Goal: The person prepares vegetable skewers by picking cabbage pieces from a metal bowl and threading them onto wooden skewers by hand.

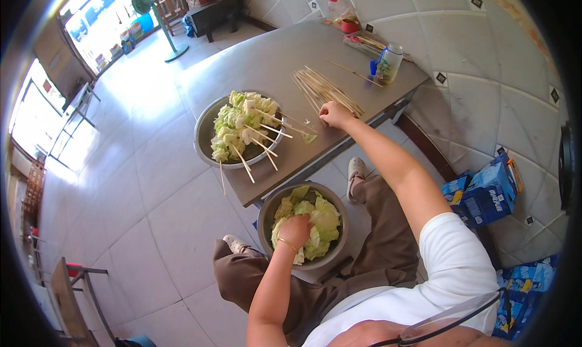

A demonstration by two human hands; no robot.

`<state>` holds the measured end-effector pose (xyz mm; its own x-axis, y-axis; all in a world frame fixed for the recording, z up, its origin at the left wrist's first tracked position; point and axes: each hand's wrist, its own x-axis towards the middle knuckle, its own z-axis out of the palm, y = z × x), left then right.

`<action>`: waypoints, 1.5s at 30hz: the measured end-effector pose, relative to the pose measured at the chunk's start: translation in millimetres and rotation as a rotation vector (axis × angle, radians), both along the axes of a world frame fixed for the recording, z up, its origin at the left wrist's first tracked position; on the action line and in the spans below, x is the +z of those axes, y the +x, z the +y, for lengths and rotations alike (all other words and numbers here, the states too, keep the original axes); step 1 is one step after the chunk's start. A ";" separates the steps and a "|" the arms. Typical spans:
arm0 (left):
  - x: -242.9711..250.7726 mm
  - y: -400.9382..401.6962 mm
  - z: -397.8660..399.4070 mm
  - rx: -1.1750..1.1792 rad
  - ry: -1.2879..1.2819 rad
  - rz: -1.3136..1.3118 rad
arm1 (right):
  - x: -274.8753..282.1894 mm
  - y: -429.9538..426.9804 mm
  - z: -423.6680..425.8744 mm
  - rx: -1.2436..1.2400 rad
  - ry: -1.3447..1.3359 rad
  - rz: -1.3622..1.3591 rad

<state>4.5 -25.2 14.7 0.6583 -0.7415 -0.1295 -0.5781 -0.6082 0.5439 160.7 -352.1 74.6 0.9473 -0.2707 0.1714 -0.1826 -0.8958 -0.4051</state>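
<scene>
My left hand [295, 231] is down in a metal bowl [343, 238] of torn cabbage leaves [325, 215], its fingers among the leaves; whether they grip one is hidden. On the metal-topped table [268, 176], my right hand [335, 115] touches the near end of a pile of wooden skewers [325, 90], fingertips bent together; I cannot tell if a skewer is between them. To the left, at the table's corner, a larger metal basin [202, 140] holds cabbage pieces threaded on skewers [243, 119], the bare stick ends pointing out over the rim.
A lidless plastic jar [391, 65], a blue cap [373, 67], a pack of skewers [363, 42] and a red container [349, 26] stand near the tiled wall. A cabbage scrap [309, 139] lies by the basin. Blue cartons [486, 197] sit on the right; a green fan [159, 24] stands beyond.
</scene>
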 end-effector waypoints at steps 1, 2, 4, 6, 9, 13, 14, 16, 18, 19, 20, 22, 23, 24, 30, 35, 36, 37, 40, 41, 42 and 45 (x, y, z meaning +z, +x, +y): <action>0.7 -0.3 1.9 -0.003 -0.001 0.001 | -0.8 0.2 1.0 0.058 -0.009 -0.038; 0.7 -0.3 3.0 -0.005 -0.002 0.002 | 0.0 2.4 1.0 -0.040 0.014 -0.057; 0.4 0.1 -1.4 -0.019 -0.019 -0.008 | -5.4 -1.1 -15.0 -0.153 -0.163 -0.176; -2.4 0.2 -1.5 -0.022 -0.028 -0.014 | -7.4 -4.5 -18.1 -0.298 -0.290 -0.121; -5.9 -0.6 2.2 -0.012 -0.026 -0.017 | -5.8 -10.2 -12.2 -0.047 -0.188 0.026; -7.0 -1.6 2.6 -0.008 -0.023 -0.022 | -3.6 -12.5 -9.5 0.108 -0.012 0.030; -8.1 -1.9 4.0 -0.005 -0.016 -0.027 | -4.3 -13.1 -7.1 0.166 0.060 -0.001; -4.6 -2.1 -1.8 -0.020 -0.017 -0.026 | -9.0 -14.3 -21.1 0.207 0.122 -0.035; -2.2 -2.2 -3.3 -0.024 -0.013 -0.023 | -12.1 -12.0 -28.6 0.076 0.328 -0.132; -1.9 -2.2 -2.4 -0.021 -0.012 -0.015 | -13.1 -12.7 -30.6 0.078 0.330 -0.130; -1.9 -2.1 -1.8 -0.018 -0.012 -0.007 | -13.4 -13.7 -33.6 0.002 0.206 -0.194; -5.0 -1.7 -0.6 -0.014 -0.017 -0.007 | -15.2 -15.1 -37.1 -0.073 0.082 -0.257; -6.3 -1.4 -0.3 -0.012 -0.023 -0.007 | -16.2 -15.5 -38.5 -0.148 -0.030 -0.253; -6.4 -1.4 0.2 -0.011 -0.022 -0.006 | -16.9 -15.8 -38.9 -0.221 -0.143 -0.246; -4.9 -0.6 -0.3 -0.020 0.010 -0.002 | -18.3 -12.9 -47.5 -0.387 -0.215 -0.116; -4.0 -0.2 -0.8 -0.017 0.021 0.010 | -21.8 -4.6 -52.9 -0.425 -0.195 -0.026; -3.6 -0.3 -1.0 -0.018 0.021 0.011 | -22.0 -2.7 -55.5 -0.442 -0.177 0.010; -3.2 -0.2 -1.0 -0.017 0.007 0.008 | -21.4 -0.8 -58.9 -0.443 -0.176 0.011; -5.9 1.2 0.3 -0.013 -0.002 0.007 | -22.9 0.4 -63.9 -0.411 -0.103 0.099; -7.8 2.5 0.5 -0.014 0.000 0.006 | -24.4 -1.2 -64.3 -0.436 -0.078 0.014; -10.0 3.3 1.7 -0.010 0.002 0.008 | -25.9 -3.0 -63.1 -0.459 -0.051 -0.070; -13.0 6.0 2.2 0.010 -0.031 0.022 | -25.7 -14.2 -67.8 -0.407 0.040 -0.095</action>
